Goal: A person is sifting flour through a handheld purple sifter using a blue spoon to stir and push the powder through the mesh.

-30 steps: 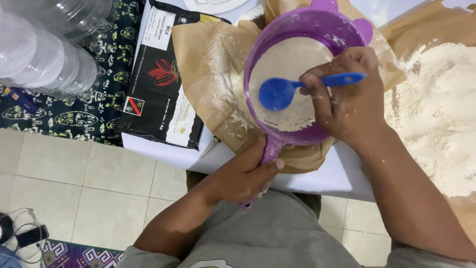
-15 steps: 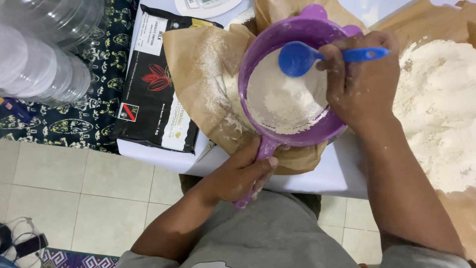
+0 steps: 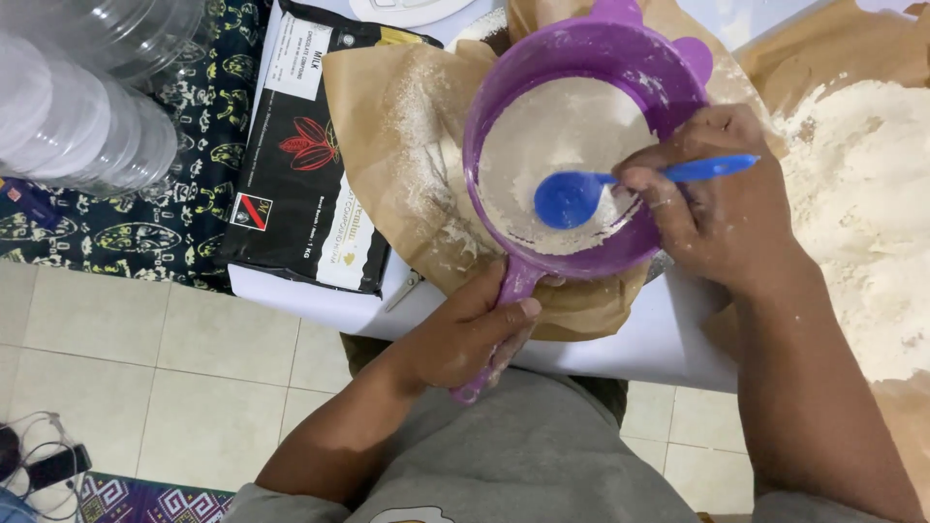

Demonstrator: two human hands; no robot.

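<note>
**Sifting flour: a fair layer left in the sieve**

Your left hand [image 3: 465,334] is clenched around the handle of the purple sieve [image 3: 581,145], holding it up over the crumpled brown paper [image 3: 387,165] on the bench [image 3: 659,339]. Your right hand [image 3: 722,208] grips the handle of the blue spoon [image 3: 581,194] in its fingers, with the spoon's bowl pressed down into the flour inside the sieve.

Take the sieve as your landmark. Inside it lies a pale, fairly even layer of flour across the mesh, so I judge the sifting of this load is only partly done: there is plenty left to work through. On the brown paper to the left of the sieve a dusting of flour has gathered, and the paper directly beneath the sieve is hidden, so you cannot tell how much has passed through there. To the right of the sieve, past your right wrist, a large heap of flour [image 3: 862,194] sits on more brown paper; whether it is sifted or waiting cannot be told from here.

Further left of the sieve a black packet [image 3: 291,165] lies flat on the bench, partly under the paper. Beyond that, at the far left, stands a stack of clear plastic containers [image 3: 77,107].
</note>
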